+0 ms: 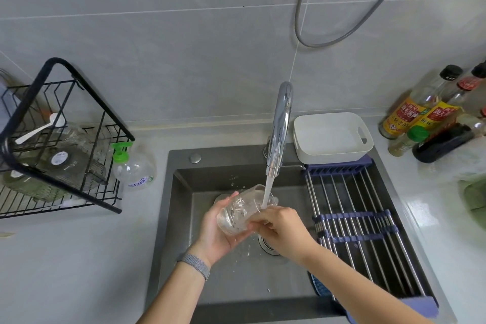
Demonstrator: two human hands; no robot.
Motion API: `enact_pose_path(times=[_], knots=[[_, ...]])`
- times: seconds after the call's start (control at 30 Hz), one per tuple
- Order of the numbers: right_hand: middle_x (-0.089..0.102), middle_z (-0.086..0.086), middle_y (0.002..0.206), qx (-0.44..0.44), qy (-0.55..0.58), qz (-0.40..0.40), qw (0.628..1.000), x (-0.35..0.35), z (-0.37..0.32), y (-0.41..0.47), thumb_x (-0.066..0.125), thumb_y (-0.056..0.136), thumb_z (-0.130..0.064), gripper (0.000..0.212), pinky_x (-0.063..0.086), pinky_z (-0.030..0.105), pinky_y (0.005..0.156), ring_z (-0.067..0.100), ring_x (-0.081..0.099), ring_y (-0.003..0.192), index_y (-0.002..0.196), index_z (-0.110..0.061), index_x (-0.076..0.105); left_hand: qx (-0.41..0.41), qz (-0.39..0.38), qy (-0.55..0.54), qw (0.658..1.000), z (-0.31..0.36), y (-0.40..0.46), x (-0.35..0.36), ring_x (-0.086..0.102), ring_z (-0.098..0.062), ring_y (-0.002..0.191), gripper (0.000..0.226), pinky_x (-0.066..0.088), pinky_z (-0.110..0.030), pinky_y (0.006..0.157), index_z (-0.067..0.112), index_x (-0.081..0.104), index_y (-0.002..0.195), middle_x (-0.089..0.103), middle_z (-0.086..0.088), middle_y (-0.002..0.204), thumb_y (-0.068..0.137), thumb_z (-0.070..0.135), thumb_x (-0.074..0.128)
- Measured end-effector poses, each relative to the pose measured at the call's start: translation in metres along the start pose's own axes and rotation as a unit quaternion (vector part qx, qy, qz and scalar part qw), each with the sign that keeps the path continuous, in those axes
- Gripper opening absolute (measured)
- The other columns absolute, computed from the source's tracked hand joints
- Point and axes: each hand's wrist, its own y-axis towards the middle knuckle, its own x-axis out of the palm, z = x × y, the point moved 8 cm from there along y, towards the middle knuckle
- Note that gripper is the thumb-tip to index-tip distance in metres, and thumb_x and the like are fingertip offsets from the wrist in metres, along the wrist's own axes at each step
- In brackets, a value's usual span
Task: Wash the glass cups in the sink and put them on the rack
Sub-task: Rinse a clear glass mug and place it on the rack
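Left hand (215, 229) cupping tilted glass cup (243, 209) over sink (181, 192), under faucet (280, 126) stream. Right hand (282, 226) gripping rim. Risk: wet glass slipping, striking basin, chipping.

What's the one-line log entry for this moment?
step: rinsing | glass cup tilted under faucet stream | left hand grips cup | right hand at rim | over sink
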Motion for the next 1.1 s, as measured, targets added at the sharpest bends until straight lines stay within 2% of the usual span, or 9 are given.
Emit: enact_pose_path(times=[0.1,0.27,0.47,0.6,0.77,0.9,0.97,1.03,1.1], knots=[[0.073,-0.012,0.085,-0.001,0.030,-0.022,0.999,-0.001,-0.007,0.000,0.065,0.083,-0.017,0.013,0.055,0.027,0.072,0.006,0.066,0.077,0.089,-0.026,0.072,-0.031,-0.001,0.035,0.999,-0.003,-0.002,0.000,0.069,-0.028,0.078,0.052,0.058,-0.034,0.060,0.002,0.062,0.120,0.069,-0.018,0.101,0.083,0.039,0.057],[0.071,-0.004,0.104,-0.068,-0.079,-0.198,0.975,-0.003,-0.005,0.001,0.060,0.088,-0.038,0.027,0.050,0.025,0.080,0.017,0.065,0.093,0.108,-0.022,0.070,-0.059,-0.011,0.068,0.996,-0.006,-0.002,-0.003,0.061,-0.040,0.106,0.052,0.047,-0.055,0.100,0.001,0.067,0.118,0.063,-0.025,0.119,0.083,0.038,0.063],[0.071,-0.007,0.088,-0.059,-0.062,-0.157,0.984,0.000,-0.011,-0.002,0.060,0.088,-0.022,0.013,0.050,0.026,0.071,0.008,0.060,0.078,0.095,-0.025,0.071,-0.110,0.033,0.224,0.968,-0.007,0.001,-0.009,0.070,-0.035,0.075,0.071,0.058,-0.040,0.065,0.008,0.063,0.119,0.070,-0.022,0.095,0.080,0.065,0.051],[0.073,-0.010,0.089,0.032,0.041,-0.122,0.991,0.001,-0.006,-0.010,0.066,0.086,-0.018,0.017,0.051,0.023,0.076,0.007,0.064,0.081,0.096,-0.028,0.074,-0.106,0.070,0.390,0.912,0.010,0.004,-0.023,0.069,-0.026,0.076,0.089,0.056,-0.034,0.066,0.015,0.068,0.113,0.072,-0.016,0.098,0.061,0.085,0.051],[0.069,-0.014,0.071,0.137,0.121,-0.053,0.982,0.004,-0.007,-0.008,0.062,0.091,-0.018,0.013,0.057,0.032,0.062,0.012,0.064,0.055,0.094,-0.023,0.074,0.025,0.009,0.217,0.976,0.015,0.002,0.006,0.067,-0.022,0.070,0.040,0.052,-0.029,0.062,0.010,0.070,0.103,0.072,-0.012,0.091,0.082,0.042,0.059],[0.069,0.001,0.073,0.168,0.117,-0.032,0.978,0.000,-0.008,-0.006,0.060,0.091,-0.020,0.014,0.056,0.041,0.053,0.019,0.064,0.057,0.087,-0.022,0.073,0.051,0.008,0.196,0.979,0.009,0.006,0.004,0.062,-0.034,0.088,0.068,0.048,-0.046,0.081,0.001,0.062,0.121,0.061,-0.027,0.115,0.073,0.049,0.069],[0.069,0.002,0.077,0.119,0.054,-0.090,0.987,-0.005,-0.010,-0.005,0.053,0.091,-0.044,0.030,0.057,0.040,0.060,0.021,0.065,0.064,0.088,-0.021,0.072,0.040,0.028,0.216,0.975,0.006,0.006,0.000,0.062,-0.037,0.097,0.077,0.046,-0.048,0.087,0.001,0.061,0.125,0.062,-0.028,0.119,0.073,0.058,0.067],[0.073,-0.004,0.089,0.034,-0.097,-0.160,0.982,-0.010,-0.010,-0.005,0.037,0.083,-0.072,0.055,0.055,0.033,0.073,0.021,0.067,0.079,0.105,-0.033,0.069,0.046,0.049,0.221,0.973,0.007,0.009,-0.006,0.067,-0.027,0.085,0.069,0.049,-0.035,0.069,0.007,0.065,0.119,0.070,-0.016,0.102,0.075,0.060,0.065],[0.069,-0.014,0.115,-0.015,-0.097,-0.215,0.972,-0.012,-0.008,-0.007,0.045,0.083,-0.070,0.052,0.049,0.028,0.092,0.010,0.063,0.104,0.127,-0.045,0.055,0.037,0.064,0.191,0.979,0.004,0.010,-0.008,0.065,-0.017,0.062,0.055,0.044,-0.023,0.047,0.012,0.065,0.112,0.071,-0.005,0.080,0.080,0.057,0.060]])
